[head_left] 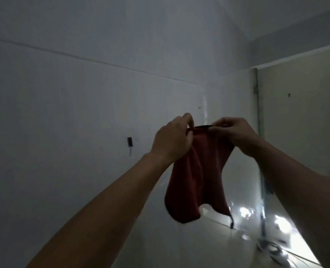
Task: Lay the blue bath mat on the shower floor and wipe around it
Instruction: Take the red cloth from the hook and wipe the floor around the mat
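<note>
Two hands are in view: one left hand (pixel 172 139) and one right hand (pixel 235 135), each at the end of a bare forearm, so two forearms as well. There is one cloth (pixel 199 171), dark red, with one dark loop or tag (pixel 232 222) hanging from its lower corner. On the pale wall (pixel 63 93) there is one small dark fixture (pixel 129 142) and one faint yellowish mark (pixel 199 107). One vertical pipe or frame post (pixel 255 88) runs down at the right, and one small dark spot (pixel 289 95) shows on the panel beyond it. Cables on the floor at lower right are too blurred to count.
</note>
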Action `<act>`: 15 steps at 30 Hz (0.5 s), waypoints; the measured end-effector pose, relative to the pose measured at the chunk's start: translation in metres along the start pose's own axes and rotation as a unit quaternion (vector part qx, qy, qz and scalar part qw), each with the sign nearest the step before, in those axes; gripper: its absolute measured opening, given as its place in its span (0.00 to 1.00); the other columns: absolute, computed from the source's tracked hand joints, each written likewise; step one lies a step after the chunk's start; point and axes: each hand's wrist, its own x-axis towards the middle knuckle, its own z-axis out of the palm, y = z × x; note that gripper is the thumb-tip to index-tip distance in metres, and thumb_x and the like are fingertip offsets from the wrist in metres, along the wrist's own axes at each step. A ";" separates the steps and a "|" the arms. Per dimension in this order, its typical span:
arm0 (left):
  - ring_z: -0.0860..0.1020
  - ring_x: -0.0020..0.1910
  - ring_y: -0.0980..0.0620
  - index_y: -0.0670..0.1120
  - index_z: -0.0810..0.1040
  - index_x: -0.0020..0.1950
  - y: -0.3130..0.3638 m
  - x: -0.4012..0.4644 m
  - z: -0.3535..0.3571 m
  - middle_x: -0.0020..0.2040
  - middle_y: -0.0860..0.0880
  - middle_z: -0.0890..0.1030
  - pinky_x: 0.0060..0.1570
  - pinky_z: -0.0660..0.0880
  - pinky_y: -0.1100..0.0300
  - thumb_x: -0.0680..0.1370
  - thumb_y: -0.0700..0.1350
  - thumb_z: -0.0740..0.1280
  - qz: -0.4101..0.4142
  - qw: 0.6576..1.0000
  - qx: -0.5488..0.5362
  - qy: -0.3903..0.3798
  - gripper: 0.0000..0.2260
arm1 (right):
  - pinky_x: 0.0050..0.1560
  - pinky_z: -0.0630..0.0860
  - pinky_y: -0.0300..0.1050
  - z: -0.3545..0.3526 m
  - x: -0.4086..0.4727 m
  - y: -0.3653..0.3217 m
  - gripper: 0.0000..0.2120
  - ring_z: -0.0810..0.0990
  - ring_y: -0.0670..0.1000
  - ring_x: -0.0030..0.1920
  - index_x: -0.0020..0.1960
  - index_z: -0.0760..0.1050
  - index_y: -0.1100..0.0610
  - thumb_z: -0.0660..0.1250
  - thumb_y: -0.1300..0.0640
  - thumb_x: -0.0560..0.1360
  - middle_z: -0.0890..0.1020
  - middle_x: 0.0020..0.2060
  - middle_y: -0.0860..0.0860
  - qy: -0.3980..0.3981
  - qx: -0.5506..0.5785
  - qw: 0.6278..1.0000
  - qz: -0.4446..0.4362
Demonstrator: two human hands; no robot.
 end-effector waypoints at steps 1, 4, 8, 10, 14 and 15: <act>0.79 0.39 0.44 0.50 0.73 0.53 -0.012 -0.002 -0.012 0.46 0.50 0.78 0.37 0.76 0.52 0.78 0.47 0.65 0.016 0.998 0.059 0.024 0.05 | 0.36 0.79 0.39 0.018 0.011 -0.004 0.09 0.83 0.49 0.35 0.48 0.84 0.63 0.78 0.61 0.70 0.85 0.37 0.57 -0.016 0.014 1.000 -0.006; 0.79 0.35 0.44 0.51 0.75 0.52 -0.050 -0.015 -0.044 0.45 0.51 0.76 0.31 0.77 0.52 0.80 0.49 0.63 0.036 0.971 0.226 0.063 0.03 | 0.36 0.78 0.38 0.076 0.034 -0.013 0.10 0.81 0.48 0.34 0.47 0.83 0.63 0.79 0.62 0.68 0.85 0.37 0.56 -0.057 0.042 0.997 -0.029; 0.76 0.33 0.44 0.49 0.79 0.44 -0.100 -0.032 -0.076 0.40 0.48 0.75 0.31 0.69 0.55 0.77 0.45 0.68 0.050 0.919 0.388 0.041 0.03 | 0.32 0.76 0.36 0.151 0.053 -0.016 0.08 0.78 0.45 0.28 0.43 0.82 0.64 0.79 0.64 0.68 0.82 0.31 0.54 -0.097 0.056 0.993 -0.045; 0.75 0.33 0.44 0.48 0.80 0.41 -0.116 -0.041 -0.081 0.40 0.48 0.75 0.34 0.65 0.53 0.76 0.42 0.70 0.054 0.901 0.430 0.015 0.04 | 0.32 0.76 0.37 0.179 0.056 -0.009 0.08 0.78 0.45 0.27 0.43 0.82 0.64 0.79 0.65 0.67 0.82 0.30 0.54 -0.119 0.055 0.991 -0.033; 0.72 0.33 0.45 0.48 0.77 0.36 -0.138 -0.061 -0.071 0.38 0.48 0.75 0.39 0.64 0.51 0.76 0.40 0.68 0.079 0.891 0.447 0.003 0.09 | 0.38 0.81 0.43 0.210 0.055 0.017 0.08 0.82 0.49 0.33 0.43 0.84 0.65 0.80 0.62 0.68 0.85 0.35 0.58 -0.138 0.043 0.989 -0.019; 0.72 0.33 0.45 0.48 0.77 0.36 -0.142 -0.064 -0.068 0.38 0.49 0.75 0.40 0.65 0.50 0.77 0.40 0.67 0.085 0.892 0.444 0.014 0.10 | 0.39 0.82 0.44 0.213 0.052 0.024 0.08 0.83 0.49 0.34 0.43 0.84 0.64 0.80 0.60 0.69 0.86 0.36 0.58 -0.139 0.041 0.989 -0.017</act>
